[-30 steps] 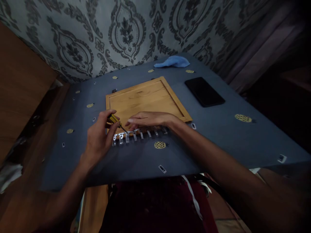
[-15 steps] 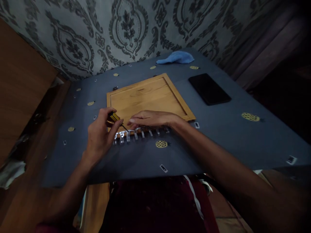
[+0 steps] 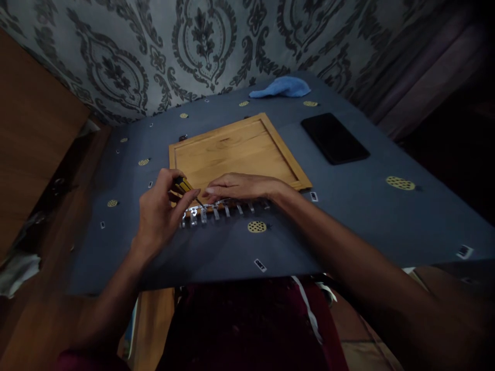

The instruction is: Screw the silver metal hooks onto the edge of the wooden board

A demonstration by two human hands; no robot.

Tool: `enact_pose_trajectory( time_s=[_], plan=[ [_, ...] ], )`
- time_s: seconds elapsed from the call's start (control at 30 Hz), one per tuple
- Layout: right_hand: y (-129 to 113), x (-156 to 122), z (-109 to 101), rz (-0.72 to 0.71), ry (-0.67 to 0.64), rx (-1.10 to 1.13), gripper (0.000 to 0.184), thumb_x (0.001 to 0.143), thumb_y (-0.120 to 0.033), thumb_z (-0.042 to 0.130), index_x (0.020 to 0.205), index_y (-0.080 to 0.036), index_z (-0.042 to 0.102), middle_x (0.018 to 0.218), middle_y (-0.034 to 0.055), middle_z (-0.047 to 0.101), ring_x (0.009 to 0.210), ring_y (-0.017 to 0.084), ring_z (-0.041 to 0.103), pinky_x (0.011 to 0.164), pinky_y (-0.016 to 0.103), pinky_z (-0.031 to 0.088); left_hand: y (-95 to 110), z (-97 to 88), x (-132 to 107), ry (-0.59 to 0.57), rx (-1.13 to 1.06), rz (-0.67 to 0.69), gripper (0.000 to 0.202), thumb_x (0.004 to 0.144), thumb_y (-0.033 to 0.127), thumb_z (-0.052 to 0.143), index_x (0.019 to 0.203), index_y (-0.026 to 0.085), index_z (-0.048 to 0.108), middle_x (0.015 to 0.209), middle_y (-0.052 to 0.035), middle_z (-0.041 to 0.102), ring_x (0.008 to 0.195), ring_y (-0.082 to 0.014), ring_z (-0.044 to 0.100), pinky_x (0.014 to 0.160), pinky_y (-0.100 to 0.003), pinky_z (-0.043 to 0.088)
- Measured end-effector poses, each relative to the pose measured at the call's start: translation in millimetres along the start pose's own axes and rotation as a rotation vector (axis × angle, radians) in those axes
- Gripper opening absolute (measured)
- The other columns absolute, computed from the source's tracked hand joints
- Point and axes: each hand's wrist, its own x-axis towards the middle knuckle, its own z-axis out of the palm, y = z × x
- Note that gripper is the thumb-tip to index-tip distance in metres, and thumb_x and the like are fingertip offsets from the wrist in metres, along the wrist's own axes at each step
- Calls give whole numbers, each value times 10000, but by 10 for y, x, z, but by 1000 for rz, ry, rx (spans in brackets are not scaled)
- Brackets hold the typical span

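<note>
My left hand is closed round the yellow and black handle of a screwdriver. The thin shaft slants down to the right, its tip at a metal hook rail along the near edge of a framed wooden board. Several shiny hooks stick out from the rail toward me. My right hand rests palm down over the board's near edge and the rail, its fingers pointing left, close to the screwdriver tip. Those fingertips are partly hidden, and whether they pinch anything is unclear.
On the dark tablecloth printed with pineapples, a black phone lies right of the board. A blue cloth sits at the back near the patterned wall. Behind the board's far left edge is a small dark object.
The camera view has shifted slightly. Both hands, the screwdriver and the board hold nearly the same places, with the screwdriver tip still at the rail.
</note>
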Motion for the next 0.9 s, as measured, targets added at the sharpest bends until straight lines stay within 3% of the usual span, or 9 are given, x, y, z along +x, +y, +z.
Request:
enact_pose_trajectory(
  time_s=[0.5,0.9],
  plan=[
    [34,7,6,-14,17,25,497,917,-626,551,930,-158,716,988,83,760,910,190,668,836,305,489,20,-18,32,25,65,-43,250,862,388,701,906,217,524,743,66,537,574,-65,547,521,-155,459],
    [-7,-5,-3,-26,5,-59,378,976,-473,517,932,-140,692,999,83,747,881,173,648,799,289,467,46,-70,45,-98,70,64,200,940,388,607,1054,227,577,835,25,663,696,-119,664,628,-209,496]
  ],
)
